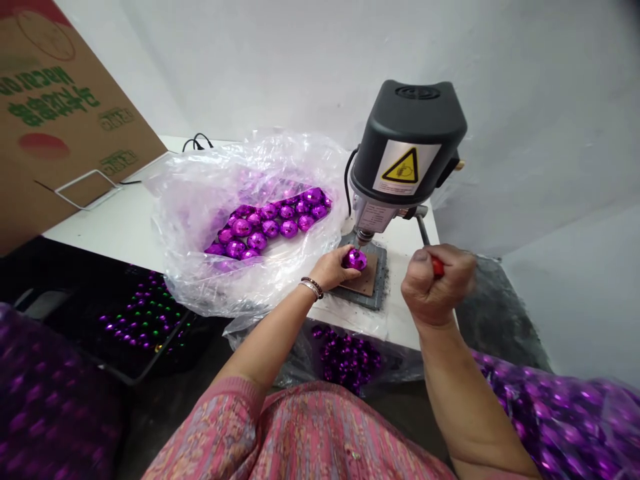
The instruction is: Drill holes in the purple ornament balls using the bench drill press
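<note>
My left hand (331, 268) grips a shiny purple faceted ball (355, 259) under the chuck of a small black drill press (407, 143). A brown board (364, 279) lies beneath the ball on the press's grey base (374, 298). The drill tip meets or nearly meets the top of the ball; I cannot tell which. Off to the right, my right hand (436, 283) is closed around the red-ended feed lever (437, 267) of the press. Left of the press, a clear plastic bag (200, 200) spreads open around several more purple balls (271, 229).
A cardboard box (65, 127) stands at the left of the white table (115, 233). Bags of purple balls (575, 420) fill the lower right, and another purple pile (350, 357) sits below the table's front edge. Black cables (199, 141) lie near the wall.
</note>
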Motion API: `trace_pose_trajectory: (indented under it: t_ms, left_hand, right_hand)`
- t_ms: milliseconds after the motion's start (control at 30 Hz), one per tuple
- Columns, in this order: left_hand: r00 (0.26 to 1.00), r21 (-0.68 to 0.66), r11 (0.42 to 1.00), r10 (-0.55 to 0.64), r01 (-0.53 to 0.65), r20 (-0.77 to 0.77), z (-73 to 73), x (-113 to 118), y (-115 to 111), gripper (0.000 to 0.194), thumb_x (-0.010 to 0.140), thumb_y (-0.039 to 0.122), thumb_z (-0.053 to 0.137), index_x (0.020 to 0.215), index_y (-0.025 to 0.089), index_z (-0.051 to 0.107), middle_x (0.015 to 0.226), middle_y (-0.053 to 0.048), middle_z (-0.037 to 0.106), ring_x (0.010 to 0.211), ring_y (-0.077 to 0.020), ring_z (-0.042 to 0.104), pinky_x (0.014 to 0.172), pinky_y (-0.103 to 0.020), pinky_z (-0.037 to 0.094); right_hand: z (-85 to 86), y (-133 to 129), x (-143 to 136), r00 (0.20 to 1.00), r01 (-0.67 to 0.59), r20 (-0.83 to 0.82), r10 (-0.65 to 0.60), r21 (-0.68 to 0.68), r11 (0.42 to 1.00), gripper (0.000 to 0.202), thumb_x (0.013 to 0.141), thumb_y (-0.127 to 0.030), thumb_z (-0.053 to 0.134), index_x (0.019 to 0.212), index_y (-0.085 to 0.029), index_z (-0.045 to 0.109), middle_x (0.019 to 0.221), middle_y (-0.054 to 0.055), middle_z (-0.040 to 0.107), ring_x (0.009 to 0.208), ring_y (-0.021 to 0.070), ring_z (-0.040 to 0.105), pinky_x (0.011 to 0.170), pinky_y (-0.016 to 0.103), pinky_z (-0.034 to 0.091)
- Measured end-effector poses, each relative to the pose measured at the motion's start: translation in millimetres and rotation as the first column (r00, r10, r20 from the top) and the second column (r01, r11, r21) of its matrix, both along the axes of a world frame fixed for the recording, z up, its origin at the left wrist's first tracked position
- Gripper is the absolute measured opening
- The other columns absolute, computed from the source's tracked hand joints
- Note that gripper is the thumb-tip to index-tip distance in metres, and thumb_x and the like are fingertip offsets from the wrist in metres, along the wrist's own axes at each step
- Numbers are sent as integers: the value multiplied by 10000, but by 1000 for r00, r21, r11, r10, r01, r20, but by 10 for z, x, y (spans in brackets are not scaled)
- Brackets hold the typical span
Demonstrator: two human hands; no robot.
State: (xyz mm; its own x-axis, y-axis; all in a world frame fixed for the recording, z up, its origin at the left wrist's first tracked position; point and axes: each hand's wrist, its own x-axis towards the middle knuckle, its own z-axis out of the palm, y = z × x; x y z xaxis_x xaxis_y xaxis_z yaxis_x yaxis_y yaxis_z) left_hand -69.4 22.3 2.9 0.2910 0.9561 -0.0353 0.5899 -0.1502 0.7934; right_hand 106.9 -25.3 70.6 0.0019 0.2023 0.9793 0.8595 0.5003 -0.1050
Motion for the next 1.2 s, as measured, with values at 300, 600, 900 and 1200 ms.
trace_pose_trajectory:
  t_ms: [300,600,900,1200]
  left_hand:
    - [999,-27,1000,8,-7,34,-29,-5,6,695,713,305,788,1368,190,589,1213,-74,715,1065,-245,667,977,-354,503]
    - [978,40,993,-117,112,170,-38,-203,-287,671,687,175,722,1344,172,581,1312,-98,654,1217,-251,606,1101,-401,453]
    - [945,53,957,-291,287,149,340,-691,-424,615,780,187,624,1387,280,595,1276,-86,699,930,-187,681,932,-381,542]
    - [785,150,880,470,-450,-403,108,-1079,725,649,796,263,688,1415,150,528,1400,-218,578,1230,-350,598,1014,-420,466]
  right_hand:
    - [91,23,-59,992,-20,-129,13,-53,998,161,871,-293,485,763,-174,481,612,-10,491,524,73,450,517,218,363]
    - [899,238,19,915,-124,-400,-59,-415,901,223,823,-339,517,715,-155,452,602,-46,351,586,29,341,624,197,364]
    - [860,210,-19,915,-115,-402,-41,-356,927,221,743,-368,510,691,-158,464,590,-35,399,565,35,318,563,210,278]
    - [875,182,-21,927,-109,-374,-41,-372,922,254,742,-410,492,693,-162,468,589,-29,438,531,33,358,540,202,304]
